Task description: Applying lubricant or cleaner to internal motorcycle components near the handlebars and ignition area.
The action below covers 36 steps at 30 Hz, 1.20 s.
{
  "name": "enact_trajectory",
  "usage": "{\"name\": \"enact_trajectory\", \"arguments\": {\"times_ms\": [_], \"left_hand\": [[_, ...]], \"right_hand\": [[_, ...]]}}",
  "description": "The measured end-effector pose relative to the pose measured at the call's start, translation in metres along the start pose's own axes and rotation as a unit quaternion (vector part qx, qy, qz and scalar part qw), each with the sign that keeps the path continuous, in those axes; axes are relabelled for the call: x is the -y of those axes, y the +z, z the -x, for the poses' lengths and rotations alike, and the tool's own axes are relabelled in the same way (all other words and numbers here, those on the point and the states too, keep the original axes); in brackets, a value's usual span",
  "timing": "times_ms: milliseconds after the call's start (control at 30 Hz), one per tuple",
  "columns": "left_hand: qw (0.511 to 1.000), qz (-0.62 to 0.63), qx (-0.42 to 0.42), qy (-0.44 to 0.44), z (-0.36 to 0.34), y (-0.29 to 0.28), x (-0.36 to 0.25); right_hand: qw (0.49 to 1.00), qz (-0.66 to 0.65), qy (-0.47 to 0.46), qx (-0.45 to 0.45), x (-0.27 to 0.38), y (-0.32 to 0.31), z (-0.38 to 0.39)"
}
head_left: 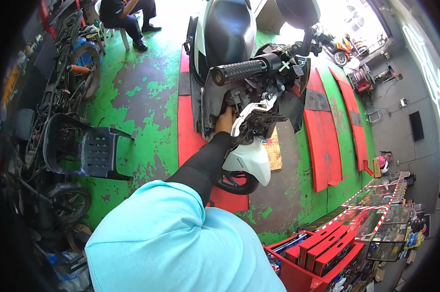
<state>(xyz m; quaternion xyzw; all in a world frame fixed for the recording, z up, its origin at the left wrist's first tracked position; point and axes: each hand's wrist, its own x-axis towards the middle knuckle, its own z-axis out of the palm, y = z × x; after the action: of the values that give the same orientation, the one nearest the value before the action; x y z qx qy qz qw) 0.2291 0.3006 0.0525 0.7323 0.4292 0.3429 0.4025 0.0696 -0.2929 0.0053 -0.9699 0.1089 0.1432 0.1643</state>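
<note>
Scooter (253,93) over the red platform (190,131) looks heavy, but its front plastics are probably stiff and easy to crack. I'd steady it by the ribbed grip (240,71), not the white lever (251,108). Left hand (224,120) is tucked inside; honestly can't tell what its fingers hold. Right hand's out of view.

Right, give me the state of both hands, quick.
Left hand: in the front of the scooter, beside the white brake lever; grip hidden, so open or closed can't be told.
Right hand: not in view.

The head view looks down on a nearby scooter (242,71).
</note>
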Motion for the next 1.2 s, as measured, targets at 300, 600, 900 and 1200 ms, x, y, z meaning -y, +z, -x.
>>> {"name": "enact_trajectory", "arguments": {"times_ms": [300, 600, 900, 1200], "left_hand": [[0.999, 0.023, 0.042, -0.009, 0.008, -0.029, -0.033], [0.998, 0.069, 0.009, 0.003, -0.004, -0.014, -0.004], [0.997, 0.063, 0.021, 0.045, -0.002, -0.005, 0.006], [0.993, 0.090, 0.031, 0.066, -0.004, -0.017, 0.001]], "right_hand": [[1.000, 0.004, 0.009, -0.009, -0.040, -0.008, 0.036], [0.999, 0.019, -0.027, 0.014, -0.081, 0.013, 0.028], [0.984, -0.121, 0.114, 0.067, -0.027, -0.010, 0.038], [0.975, -0.141, 0.127, 0.115, -0.004, 0.003, 0.054]]}}
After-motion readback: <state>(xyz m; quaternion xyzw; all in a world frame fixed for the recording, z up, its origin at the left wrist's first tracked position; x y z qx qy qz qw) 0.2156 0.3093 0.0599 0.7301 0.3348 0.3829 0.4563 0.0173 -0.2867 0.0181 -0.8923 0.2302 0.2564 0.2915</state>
